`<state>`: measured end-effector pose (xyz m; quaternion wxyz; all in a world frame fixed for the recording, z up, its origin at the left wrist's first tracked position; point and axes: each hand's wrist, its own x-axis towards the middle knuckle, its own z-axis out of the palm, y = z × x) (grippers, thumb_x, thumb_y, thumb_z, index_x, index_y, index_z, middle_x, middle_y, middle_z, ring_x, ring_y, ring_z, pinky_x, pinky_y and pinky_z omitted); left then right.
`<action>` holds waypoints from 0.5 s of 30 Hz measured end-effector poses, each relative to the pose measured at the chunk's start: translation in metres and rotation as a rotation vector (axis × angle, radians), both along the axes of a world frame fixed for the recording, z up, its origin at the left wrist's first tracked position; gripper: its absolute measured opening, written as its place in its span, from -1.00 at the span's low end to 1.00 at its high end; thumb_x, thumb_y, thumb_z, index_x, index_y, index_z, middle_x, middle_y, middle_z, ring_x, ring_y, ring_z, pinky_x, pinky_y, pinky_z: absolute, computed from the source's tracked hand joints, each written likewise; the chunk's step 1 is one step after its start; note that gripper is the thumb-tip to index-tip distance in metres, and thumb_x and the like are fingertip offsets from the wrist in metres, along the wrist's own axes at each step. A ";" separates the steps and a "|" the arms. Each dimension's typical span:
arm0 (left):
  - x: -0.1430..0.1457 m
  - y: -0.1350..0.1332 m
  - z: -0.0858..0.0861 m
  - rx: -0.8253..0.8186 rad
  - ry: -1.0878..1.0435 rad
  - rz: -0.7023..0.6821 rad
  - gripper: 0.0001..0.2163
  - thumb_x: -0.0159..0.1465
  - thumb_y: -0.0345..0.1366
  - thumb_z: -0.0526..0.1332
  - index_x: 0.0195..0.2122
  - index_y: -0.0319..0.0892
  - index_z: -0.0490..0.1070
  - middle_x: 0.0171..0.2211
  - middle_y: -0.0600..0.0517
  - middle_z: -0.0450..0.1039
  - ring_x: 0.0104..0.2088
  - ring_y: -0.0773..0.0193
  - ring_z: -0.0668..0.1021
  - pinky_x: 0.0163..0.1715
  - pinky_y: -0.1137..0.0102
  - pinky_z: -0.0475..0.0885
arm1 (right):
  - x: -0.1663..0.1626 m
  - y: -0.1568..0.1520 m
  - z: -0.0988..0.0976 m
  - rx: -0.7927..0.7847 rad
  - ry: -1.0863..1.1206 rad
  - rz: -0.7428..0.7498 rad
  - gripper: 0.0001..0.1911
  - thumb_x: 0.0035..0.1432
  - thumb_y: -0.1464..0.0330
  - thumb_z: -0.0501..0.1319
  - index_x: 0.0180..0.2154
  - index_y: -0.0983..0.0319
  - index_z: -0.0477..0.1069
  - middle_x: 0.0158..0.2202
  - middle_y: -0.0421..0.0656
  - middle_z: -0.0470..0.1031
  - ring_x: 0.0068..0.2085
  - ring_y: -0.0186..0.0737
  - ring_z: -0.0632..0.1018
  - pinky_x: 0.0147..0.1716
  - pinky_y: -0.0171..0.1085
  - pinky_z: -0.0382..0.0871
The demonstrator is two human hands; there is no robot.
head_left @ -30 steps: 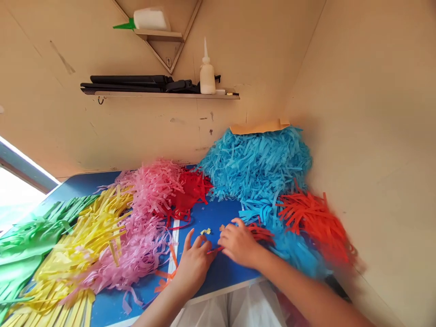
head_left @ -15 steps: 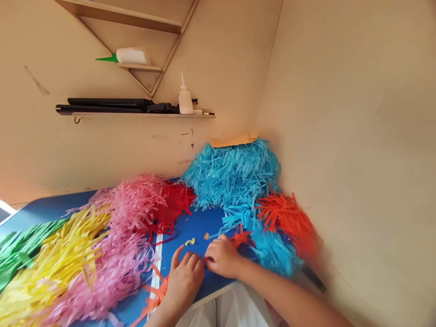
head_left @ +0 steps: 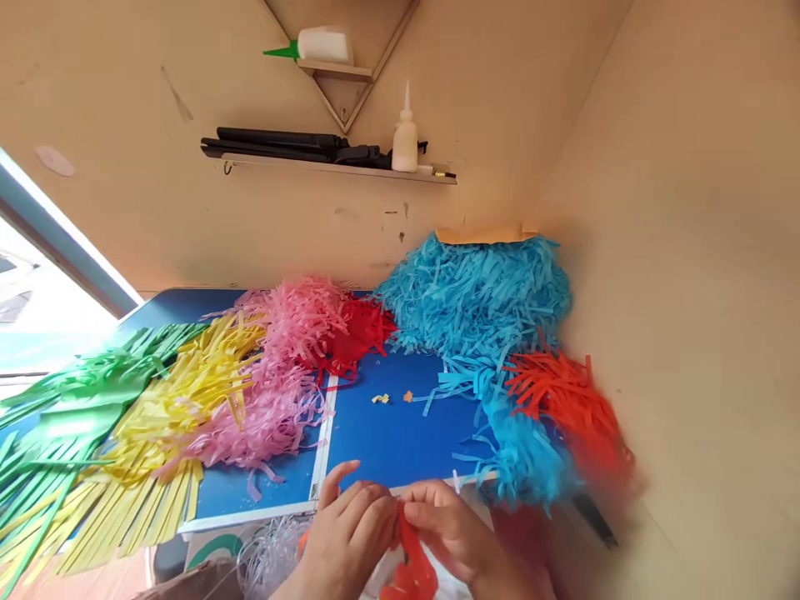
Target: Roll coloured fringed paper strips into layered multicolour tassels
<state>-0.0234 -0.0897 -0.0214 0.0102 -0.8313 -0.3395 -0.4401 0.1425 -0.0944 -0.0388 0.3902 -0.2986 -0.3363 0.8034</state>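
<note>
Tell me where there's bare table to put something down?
One bare patch of table, between pink strips, the blue pile and the left hand and right hand pinching a red strip; two scraps lie there. Green strips and yellow strips bury the left, orange strips the right.

Looking into a corner of scuffed beige walls [head_left: 687,208], facing a blue table [head_left: 400,437] pushed against them, noting a narrow wall shelf [head_left: 350,169] and a triangular corner shelf [head_left: 334,71] above, catching bright daylight from a window [head_left: 37,275] at left.

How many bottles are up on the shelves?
2. A white plastic bottle with a green nozzle lies on the small top shelf; a white pointed-tip bottle stands on the long lower shelf.
</note>
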 end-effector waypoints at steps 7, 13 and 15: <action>-0.010 0.005 0.002 0.012 0.206 -0.152 -0.82 0.39 -0.50 0.00 -0.22 -0.19 0.37 -0.43 0.10 0.52 -0.47 0.35 0.50 0.00 0.23 0.32 | -0.003 -0.007 -0.010 -0.137 0.095 0.023 -0.60 -0.07 0.16 0.49 -0.32 0.30 0.48 -0.51 -0.24 0.41 -0.53 -0.43 0.35 -0.47 -0.41 0.19; -0.011 0.007 -0.003 -0.020 0.295 -0.105 -0.80 0.36 -0.51 0.03 -0.39 -0.19 0.32 -0.55 0.10 0.41 -0.56 0.32 0.42 -0.25 0.27 0.38 | 0.003 -0.014 -0.002 0.505 -0.674 -0.187 -0.88 0.20 0.27 0.32 -0.22 0.14 0.51 -0.27 -0.17 0.58 -0.24 -0.17 0.51 -0.22 -0.25 0.25; -0.010 0.007 -0.006 -0.041 0.279 -0.088 -0.79 0.37 -0.50 0.02 -0.37 -0.19 0.34 -0.55 0.09 0.43 -0.57 0.32 0.42 -0.28 0.28 0.39 | 0.006 -0.015 0.002 0.771 -0.949 -0.209 -0.89 0.28 0.35 0.21 -0.28 0.13 0.53 -0.34 -0.20 0.60 -0.30 -0.20 0.52 -0.22 -0.23 0.18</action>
